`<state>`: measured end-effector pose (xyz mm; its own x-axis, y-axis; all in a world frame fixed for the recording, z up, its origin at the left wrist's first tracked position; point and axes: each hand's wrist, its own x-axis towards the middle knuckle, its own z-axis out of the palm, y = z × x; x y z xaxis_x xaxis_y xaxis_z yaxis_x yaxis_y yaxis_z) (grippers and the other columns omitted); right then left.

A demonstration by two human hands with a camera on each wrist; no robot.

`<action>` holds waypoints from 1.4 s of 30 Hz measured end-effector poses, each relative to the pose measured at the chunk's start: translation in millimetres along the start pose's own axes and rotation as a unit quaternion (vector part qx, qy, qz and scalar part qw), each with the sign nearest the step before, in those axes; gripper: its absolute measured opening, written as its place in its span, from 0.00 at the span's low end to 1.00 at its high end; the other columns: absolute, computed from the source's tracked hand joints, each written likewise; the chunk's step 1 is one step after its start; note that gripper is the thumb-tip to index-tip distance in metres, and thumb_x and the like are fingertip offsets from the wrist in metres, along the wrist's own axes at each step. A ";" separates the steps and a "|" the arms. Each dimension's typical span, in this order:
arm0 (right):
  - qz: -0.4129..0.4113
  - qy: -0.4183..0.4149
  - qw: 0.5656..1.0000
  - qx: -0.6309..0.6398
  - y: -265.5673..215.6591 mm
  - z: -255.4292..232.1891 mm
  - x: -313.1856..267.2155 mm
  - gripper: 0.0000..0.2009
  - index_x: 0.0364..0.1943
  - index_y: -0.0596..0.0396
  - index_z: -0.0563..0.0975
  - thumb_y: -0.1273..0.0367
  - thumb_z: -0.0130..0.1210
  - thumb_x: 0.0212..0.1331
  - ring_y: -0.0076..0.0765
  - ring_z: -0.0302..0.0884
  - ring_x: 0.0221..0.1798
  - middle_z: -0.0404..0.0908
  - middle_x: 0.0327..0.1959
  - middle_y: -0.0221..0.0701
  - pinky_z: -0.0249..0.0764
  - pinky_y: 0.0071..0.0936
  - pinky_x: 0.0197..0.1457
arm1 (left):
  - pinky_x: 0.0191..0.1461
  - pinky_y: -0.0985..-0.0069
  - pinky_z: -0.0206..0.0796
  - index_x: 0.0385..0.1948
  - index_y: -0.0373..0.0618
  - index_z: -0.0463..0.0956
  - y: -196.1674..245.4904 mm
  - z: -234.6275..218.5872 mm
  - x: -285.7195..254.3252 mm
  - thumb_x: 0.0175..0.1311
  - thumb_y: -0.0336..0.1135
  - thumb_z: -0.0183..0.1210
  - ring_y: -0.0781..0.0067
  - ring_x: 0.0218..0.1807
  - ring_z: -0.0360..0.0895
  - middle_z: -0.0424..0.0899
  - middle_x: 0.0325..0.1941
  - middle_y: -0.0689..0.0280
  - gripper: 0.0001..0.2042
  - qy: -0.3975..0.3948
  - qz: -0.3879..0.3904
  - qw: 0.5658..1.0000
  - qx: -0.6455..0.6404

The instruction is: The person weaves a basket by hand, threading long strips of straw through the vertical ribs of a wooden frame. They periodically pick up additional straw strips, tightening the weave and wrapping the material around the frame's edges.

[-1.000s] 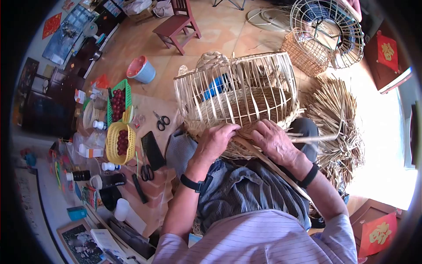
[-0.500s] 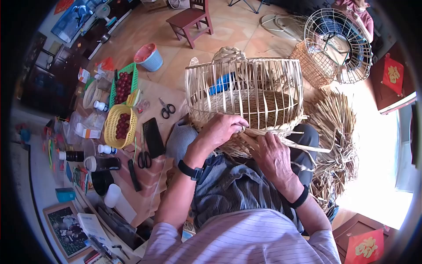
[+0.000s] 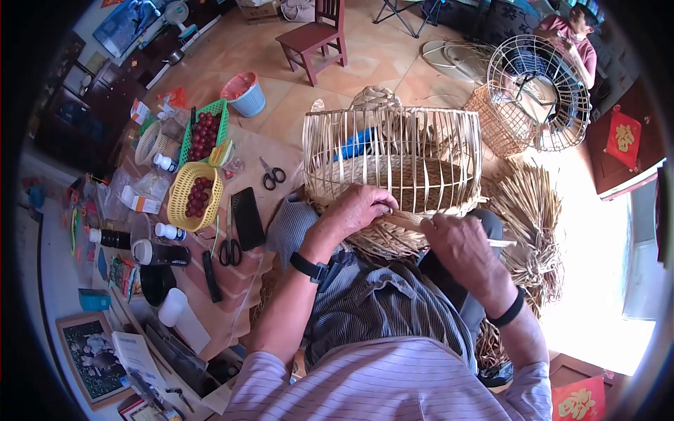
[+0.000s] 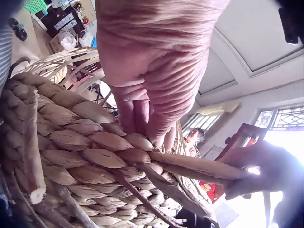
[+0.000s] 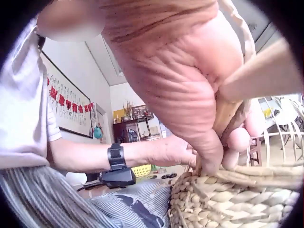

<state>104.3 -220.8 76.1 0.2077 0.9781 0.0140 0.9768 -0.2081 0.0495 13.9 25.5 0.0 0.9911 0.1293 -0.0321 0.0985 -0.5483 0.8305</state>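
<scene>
A woven straw basket (image 3: 393,238) with open upright ribs lies on the person's lap; its braided wall (image 4: 90,147) fills the lower left wrist view. The left hand (image 3: 357,209) pinches the weave at the edge, fingertips partly hidden behind the rim in the left wrist view. The right hand (image 3: 463,249) grips a flat straw strand (image 4: 199,166) pulled out to the right from where the left fingers press. In the right wrist view the right hand (image 5: 185,90) has its thumb and fingers curled round the strand. A blue object (image 3: 355,144) shows through the ribs.
A straw bundle (image 3: 530,231) stands at the right. Scissors (image 3: 272,174), a yellow basket (image 3: 194,197) and a green basket (image 3: 205,131) of red fruit, and bottles lie left. Behind are a chair (image 3: 309,38), a bin (image 3: 246,95) and another person (image 3: 572,42) by a wire-like basket (image 3: 537,91).
The right hand has shifted away from the left hand to the right, drawing the strand out sideways. The left hand has stayed at the basket's edge. The head view has shifted.
</scene>
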 end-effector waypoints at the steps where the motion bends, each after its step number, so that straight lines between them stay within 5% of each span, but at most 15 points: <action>1: -0.015 0.037 0.999 0.010 5.4 -9.9 7.8 0.06 0.40 0.53 0.78 0.71 0.59 0.61 0.34 0.82 0.41 0.77 0.34 0.29 0.78 0.33 0.42 | 0.46 0.70 0.78 0.47 0.43 0.89 0.9 -0.2 0.0 0.68 0.26 0.66 0.73 0.39 0.89 0.93 0.37 0.59 0.09 0.000 0.004 1.000 0.001; 5: -0.127 0.106 0.986 -0.016 8.7 -18.5 29.0 0.07 0.41 0.48 0.83 0.68 0.60 0.60 0.31 0.79 0.46 0.78 0.37 0.25 0.78 0.29 0.49 | 0.48 0.62 0.79 0.49 0.47 0.89 0.0 -0.3 -0.5 0.70 0.30 0.63 0.56 0.39 0.89 0.91 0.38 0.53 0.10 -0.024 0.012 0.999 0.031; 9: -0.074 0.152 0.985 -0.020 59.0 2.5 40.8 0.07 0.40 0.48 0.83 0.66 0.59 0.60 0.34 0.79 0.47 0.78 0.40 0.28 0.78 0.34 0.50 | 0.48 0.57 0.78 0.50 0.43 0.87 1.0 3.1 -10.6 0.67 0.33 0.66 0.43 0.44 0.88 0.91 0.42 0.51 0.12 -0.026 -0.004 0.995 0.094; 12: -0.024 0.156 0.987 -0.017 79.4 9.2 36.1 0.08 0.41 0.50 0.83 0.67 0.59 0.61 0.37 0.80 0.48 0.80 0.43 0.30 0.78 0.36 0.51 | 0.47 0.58 0.78 0.51 0.43 0.86 17.8 9.3 -21.1 0.68 0.38 0.68 0.46 0.43 0.89 0.90 0.42 0.50 0.14 0.028 -0.010 0.995 0.100; 17: 0.068 0.190 0.979 0.029 72.9 14.0 10.3 0.24 0.64 0.51 0.76 0.70 0.61 0.62 0.49 0.78 0.63 0.80 0.60 0.39 0.73 0.47 0.68 | 0.41 0.59 0.79 0.42 0.41 0.83 17.0 47.3 -23.3 0.66 0.34 0.72 0.53 0.36 0.88 0.89 0.35 0.55 0.10 0.178 -0.022 0.978 0.106; 20: 0.107 0.315 0.943 0.015 38.4 -12.6 -21.0 0.20 0.54 0.52 0.82 0.75 0.68 0.55 0.51 0.78 0.64 0.81 0.59 0.39 0.75 0.52 0.66 | 0.40 0.58 0.79 0.42 0.42 0.83 6.0 57.3 -19.9 0.66 0.35 0.71 0.52 0.37 0.88 0.89 0.35 0.55 0.09 0.228 0.010 0.969 0.091; 22: 0.079 0.394 0.915 0.019 6.6 -18.8 -47.8 0.16 0.47 0.52 0.83 0.76 0.71 0.52 0.52 0.84 0.52 0.84 0.48 0.36 0.81 0.48 0.53 | 0.40 0.57 0.76 0.40 0.44 0.84 -3.4 66.7 -18.4 0.67 0.39 0.70 0.48 0.35 0.85 0.86 0.32 0.55 0.10 0.238 -0.010 0.963 0.126; 24: 0.040 0.334 0.927 0.167 -19.0 -7.5 -53.3 0.17 0.46 0.52 0.82 0.76 0.72 0.52 0.48 0.85 0.38 0.84 0.38 0.36 0.82 0.41 0.42 | 0.40 0.56 0.75 0.40 0.44 0.83 -2.5 63.9 -18.1 0.68 0.40 0.70 0.48 0.35 0.84 0.85 0.32 0.54 0.10 0.221 -0.021 0.970 0.103; 26: 0.151 0.188 0.922 0.302 -26.3 21.9 -34.1 0.19 0.51 0.56 0.80 0.74 0.73 0.55 0.45 0.83 0.31 0.83 0.33 0.38 0.80 0.38 0.36 | 0.37 0.56 0.75 0.40 0.45 0.83 -11.7 70.3 -16.4 0.68 0.40 0.70 0.48 0.34 0.86 0.87 0.32 0.55 0.10 0.220 -0.032 0.969 0.105; 27: 0.250 0.172 0.859 0.413 -29.0 40.8 -19.2 0.23 0.54 0.60 0.76 0.70 0.75 0.57 0.45 0.83 0.31 0.83 0.35 0.42 0.79 0.39 0.35 | 0.38 0.56 0.76 0.41 0.46 0.83 -15.5 72.3 -16.6 0.68 0.39 0.70 0.48 0.36 0.87 0.87 0.32 0.55 0.10 0.237 -0.007 0.968 0.085; 28: 0.221 0.174 0.875 0.395 -17.7 64.9 -11.3 0.26 0.55 0.62 0.74 0.65 0.76 0.59 0.38 0.82 0.29 0.83 0.32 0.39 0.77 0.37 0.32 | 0.40 0.56 0.76 0.41 0.45 0.83 -20.6 73.5 -16.4 0.68 0.36 0.70 0.48 0.37 0.87 0.87 0.33 0.55 0.08 0.239 0.008 0.967 0.085; 30: 0.253 0.090 0.741 0.615 -9.6 64.4 11.7 0.26 0.53 0.62 0.75 0.61 0.76 0.61 0.29 0.81 0.28 0.81 0.29 0.35 0.75 0.31 0.30 | 0.42 0.56 0.77 0.41 0.44 0.82 -17.6 71.0 -18.6 0.68 0.32 0.69 0.47 0.39 0.87 0.88 0.35 0.55 0.06 0.234 0.011 0.970 0.063; 35: 0.221 0.141 0.712 0.651 -5.1 63.3 55.1 0.12 0.42 0.62 0.79 0.70 0.72 0.64 0.29 0.80 0.31 0.82 0.31 0.33 0.76 0.31 0.34 | 0.43 0.56 0.77 0.41 0.42 0.82 -16.6 67.4 -18.8 0.67 0.28 0.67 0.45 0.42 0.88 0.89 0.38 0.54 0.05 0.236 0.028 0.971 0.040; 38: 0.140 0.210 0.820 0.513 5.7 74.8 66.1 0.11 0.39 0.59 0.80 0.74 0.73 0.57 0.39 0.81 0.36 0.80 0.33 0.34 0.76 0.37 0.39 | 0.45 0.58 0.80 0.50 0.41 0.77 -20.0 72.7 -18.4 0.69 0.27 0.66 0.45 0.43 0.89 0.90 0.38 0.52 0.12 0.244 0.034 0.969 0.024; 42: 0.130 0.259 0.886 0.362 18.4 89.9 81.5 0.12 0.33 0.58 0.80 0.74 0.74 0.51 0.52 0.78 0.37 0.76 0.34 0.38 0.75 0.45 0.41 | 0.54 0.57 0.80 0.64 0.40 0.67 -8.3 76.0 -29.3 0.71 0.24 0.63 0.42 0.50 0.88 0.88 0.45 0.48 0.23 0.246 0.026 0.969 -0.007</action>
<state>143.9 -144.6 -11.6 0.5627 0.7251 0.3970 0.7153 -0.1863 -0.6735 -9.2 -36.6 -48.2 0.8312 0.4820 0.2771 0.0438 -0.5536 0.8316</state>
